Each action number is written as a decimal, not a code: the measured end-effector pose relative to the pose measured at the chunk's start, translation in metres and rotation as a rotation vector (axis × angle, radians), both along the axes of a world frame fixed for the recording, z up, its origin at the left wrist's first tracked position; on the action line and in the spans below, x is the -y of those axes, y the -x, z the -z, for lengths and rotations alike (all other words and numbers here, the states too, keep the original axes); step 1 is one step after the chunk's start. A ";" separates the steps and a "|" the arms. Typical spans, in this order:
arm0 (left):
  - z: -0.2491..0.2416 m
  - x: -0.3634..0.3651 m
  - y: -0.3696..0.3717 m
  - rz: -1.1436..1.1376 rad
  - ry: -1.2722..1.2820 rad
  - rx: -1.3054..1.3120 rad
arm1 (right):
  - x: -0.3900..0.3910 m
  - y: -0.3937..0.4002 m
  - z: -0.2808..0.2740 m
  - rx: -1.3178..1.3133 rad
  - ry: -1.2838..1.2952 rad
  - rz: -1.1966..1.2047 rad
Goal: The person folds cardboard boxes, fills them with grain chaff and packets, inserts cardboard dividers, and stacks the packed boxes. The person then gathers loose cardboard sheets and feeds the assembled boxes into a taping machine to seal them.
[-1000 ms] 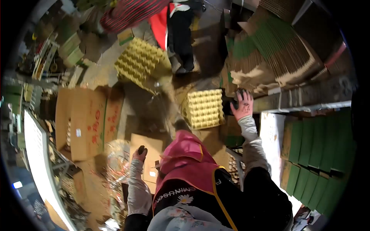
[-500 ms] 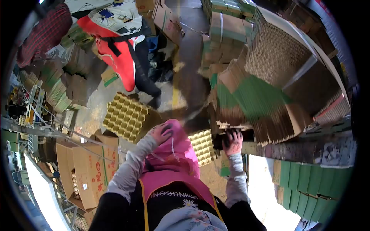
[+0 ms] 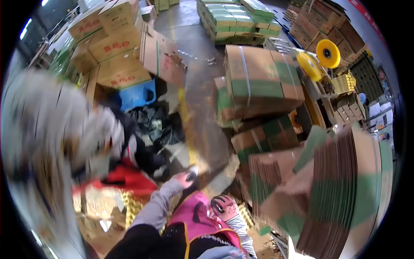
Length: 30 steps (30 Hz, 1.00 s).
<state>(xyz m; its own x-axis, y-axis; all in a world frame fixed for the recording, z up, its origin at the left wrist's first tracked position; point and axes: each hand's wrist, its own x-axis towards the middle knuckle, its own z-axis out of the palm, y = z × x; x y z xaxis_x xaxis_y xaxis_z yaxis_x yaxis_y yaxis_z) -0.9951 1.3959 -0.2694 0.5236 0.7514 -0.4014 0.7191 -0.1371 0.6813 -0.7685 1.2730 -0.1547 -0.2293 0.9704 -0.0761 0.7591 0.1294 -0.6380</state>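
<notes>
My left hand [image 3: 184, 179], in a glove with dark fingertips, reaches out over the floor beyond the pink apron [image 3: 199, 214]. Its fingers are small and blurred. Close against the apron, my right hand [image 3: 225, 208] has its dark-tipped fingers curled in; whatever may lie inside them is hidden. Yellow egg trays [image 3: 245, 216] show partly behind the right wrist, and another yellow egg tray [image 3: 131, 209] is left of my left forearm. To the right of my right hand stand flattened cardboard boxes [image 3: 334, 185] in a thick stack.
A person [image 3: 103, 134], much blurred, bends close on the left above a red garment [image 3: 125, 179]. Printed cartons [image 3: 114, 47] are piled behind. Strapped cardboard bundles [image 3: 254, 77] stand ahead on the right, near yellow wheels [image 3: 327, 53]. A floor aisle [image 3: 202, 99] runs between, beside black plastic [image 3: 148, 121].
The view has lifted and shifted. My right hand has left the cardboard's edge and come in to the apron. My left hand now reaches past the apron. The person at left is much nearer.
</notes>
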 end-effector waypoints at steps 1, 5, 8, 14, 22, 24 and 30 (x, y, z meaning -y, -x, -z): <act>-0.005 -0.026 0.014 -0.091 0.026 -0.068 | -0.038 0.012 -0.002 -0.027 0.087 0.002; -0.008 -0.095 0.077 -0.504 0.151 0.138 | -0.181 0.047 -0.029 0.068 0.107 -0.052; -0.021 -0.125 0.079 -0.874 0.118 0.356 | -0.246 0.059 -0.017 -0.014 0.107 -0.077; 0.006 -0.168 0.089 -0.969 0.376 0.479 | -0.342 0.052 0.007 0.072 0.211 -0.193; -0.030 -0.482 0.015 -0.654 0.341 0.680 | -0.521 -0.007 0.015 0.117 0.263 -0.138; -0.014 -0.561 0.019 -0.484 0.209 0.473 | -0.576 -0.027 0.021 0.119 -0.011 -0.018; 0.023 -0.682 0.104 -0.710 0.524 0.341 | -0.723 -0.081 -0.039 -0.109 0.077 0.179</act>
